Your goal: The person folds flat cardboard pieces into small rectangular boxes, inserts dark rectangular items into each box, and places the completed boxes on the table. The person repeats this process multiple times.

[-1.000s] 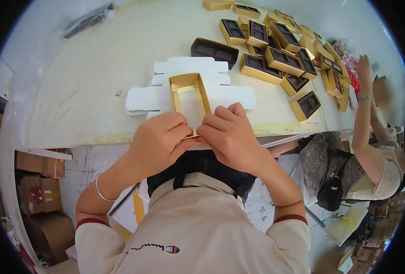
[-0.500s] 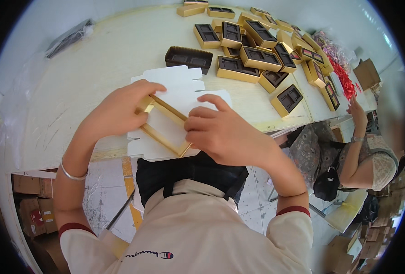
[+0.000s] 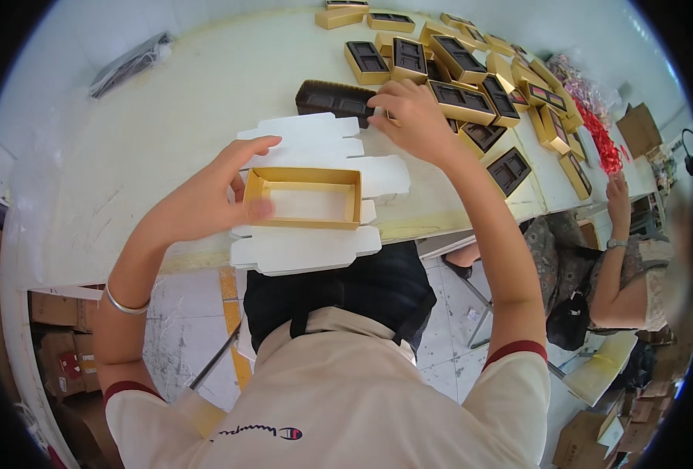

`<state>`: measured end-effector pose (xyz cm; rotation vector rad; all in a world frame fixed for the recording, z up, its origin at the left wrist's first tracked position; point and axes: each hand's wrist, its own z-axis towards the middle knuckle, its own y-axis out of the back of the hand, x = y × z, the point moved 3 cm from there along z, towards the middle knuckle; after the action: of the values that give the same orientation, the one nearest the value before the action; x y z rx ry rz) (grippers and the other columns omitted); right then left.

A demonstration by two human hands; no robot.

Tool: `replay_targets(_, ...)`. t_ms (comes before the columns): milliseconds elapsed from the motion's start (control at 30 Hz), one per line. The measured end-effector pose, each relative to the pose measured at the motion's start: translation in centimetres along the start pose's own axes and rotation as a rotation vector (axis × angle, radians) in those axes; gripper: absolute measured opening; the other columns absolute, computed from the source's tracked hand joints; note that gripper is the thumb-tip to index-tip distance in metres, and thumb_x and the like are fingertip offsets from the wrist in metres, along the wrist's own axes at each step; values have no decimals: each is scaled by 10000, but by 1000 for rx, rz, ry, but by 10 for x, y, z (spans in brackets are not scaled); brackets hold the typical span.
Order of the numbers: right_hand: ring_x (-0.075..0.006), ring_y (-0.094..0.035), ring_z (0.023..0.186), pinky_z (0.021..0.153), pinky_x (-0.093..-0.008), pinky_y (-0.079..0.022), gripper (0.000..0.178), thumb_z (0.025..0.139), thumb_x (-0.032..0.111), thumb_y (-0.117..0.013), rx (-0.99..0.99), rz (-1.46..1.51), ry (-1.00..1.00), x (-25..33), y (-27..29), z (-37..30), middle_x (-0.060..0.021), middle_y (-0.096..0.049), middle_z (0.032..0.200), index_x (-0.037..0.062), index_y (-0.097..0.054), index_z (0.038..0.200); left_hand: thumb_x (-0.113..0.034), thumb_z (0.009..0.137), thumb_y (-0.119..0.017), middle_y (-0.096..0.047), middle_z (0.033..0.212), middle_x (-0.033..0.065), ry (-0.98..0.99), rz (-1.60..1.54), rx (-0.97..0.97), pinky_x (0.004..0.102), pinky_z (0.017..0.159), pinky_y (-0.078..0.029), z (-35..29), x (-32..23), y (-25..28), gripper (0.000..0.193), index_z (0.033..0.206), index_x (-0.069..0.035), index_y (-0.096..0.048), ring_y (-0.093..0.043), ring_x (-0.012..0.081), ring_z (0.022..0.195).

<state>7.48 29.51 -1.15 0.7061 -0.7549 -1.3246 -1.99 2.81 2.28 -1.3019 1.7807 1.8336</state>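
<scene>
A shallow gold carton box [image 3: 303,173], with a white inside bottom, lies on a stack of flat white card blanks [image 3: 303,254] at the table's near edge. My left hand [image 3: 210,191] grips the box's left wall, the thumb reaching inside. Just beyond the blanks stands a dark brown plastic insert tray [image 3: 331,98], perhaps several nested together. My right hand [image 3: 417,117] is stretched out to it, fingers and thumb closed about its right end.
Many gold boxes with dark inserts [image 3: 460,98] are heaped at the back right. Red ribbon [image 3: 599,141] lies beyond them. A bagged dark stack [image 3: 131,62] is at the far left. To the right a co-worker's hand [image 3: 618,205] shows at the table edge.
The gold box has turned from slanted to square with the table edge. My right hand has left it and moved forward to the insert tray, while my left hand stays on the box.
</scene>
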Motion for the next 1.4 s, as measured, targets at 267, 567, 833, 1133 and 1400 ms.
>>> replay_targets(267, -283, -542, 918, 783, -394, -412, 117, 724, 112, -731, 164, 6, 4, -12, -26, 23, -89, -573, 856, 33, -654, 762, -108, 688, -811, -586, 1156, 111, -146, 131, -141, 326, 872, -467, -9, 13, -21, 669, 1281, -54, -507, -572, 215, 1012)
replay_targets(567, -120, -504, 708, 655, -263, -416, 238, 886, 228, -664, -45, 538, -226, -29, 19, 36, -22, -581, 797, -10, -648, 892, -247, 701, -810, -581, 1076, 116, -276, 149, -254, 335, 813, -467, -13, 18, -30, 694, 1283, -40, -495, -568, 254, 942)
replay_targets(833, -56, -498, 571, 525, -208, -380, 230, 870, 272, -684, 500, 1328, -799, 56, 77, -26, 21, -543, 660, 49, -627, 871, -251, 710, -799, -577, 1085, 141, -400, 352, -482, 398, 795, -470, -25, -2, -36, 820, 1384, -90, -361, -554, 313, 977)
replay_targets(1133, -131, -553, 777, 637, -267, -437, 371, 906, 345, -628, 330, 799, -514, 76, 71, -26, -54, -570, 890, 45, -578, 1119, -208, 676, -824, -580, 1181, 117, -255, 185, -166, 356, 896, -474, -7, -4, -32, 743, 1315, -112, -456, -581, 290, 1040)
replay_targets(1400, -291, -523, 936, 823, -368, -401, 512, 656, 185, -765, 216, 176, 216, 101, 89, -41, -147, -553, 1113, 65, -652, 1141, -142, 671, -823, -598, 1173, 100, -268, 99, -186, 341, 853, -498, -7, 3, -34, 830, 1381, -141, -393, -601, 254, 1007)
